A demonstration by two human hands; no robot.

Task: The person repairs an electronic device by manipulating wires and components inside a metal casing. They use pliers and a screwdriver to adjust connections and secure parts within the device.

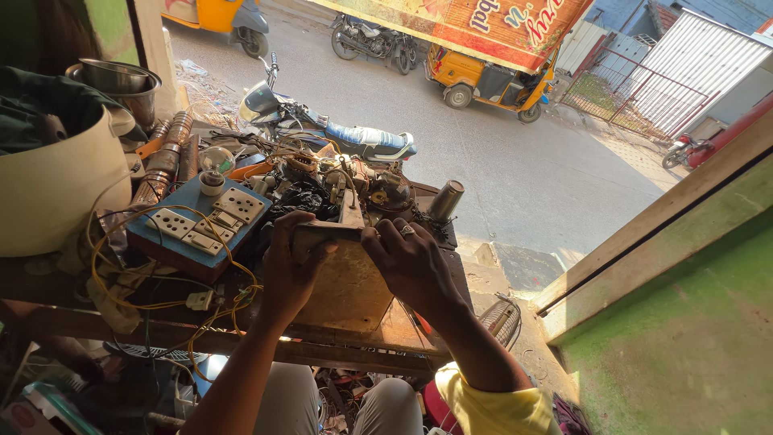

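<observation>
A: In the head view, what do the 2 hands hold?

B: Both close on 1 flat, tan, board-like piece [342, 270] standing tilted on the cluttered tabletop [403, 326]. The left hand [290, 262] clamps its left upper corner, thumb on the face toward the camera and fingers curled behind. The right hand [415, 262] grips the right upper edge from above, fingers bent over the top, with a ring [407, 229] on 1 finger.

A: And around them?

B: Left of the left hand lies a blue switchboard [197, 225] with white sockets and switches, yellow wires [161, 274] looping round it. Just beyond both hands sits a heap of coils and black parts [322, 189]. Beyond the right hand, a little to its right, stands a metal cylinder [445, 201]. Far to the left is a large cream pot [56, 189], steel bowls [121, 80] behind it. A motorcycle [322, 129] is parked past the heap, on the street.
</observation>
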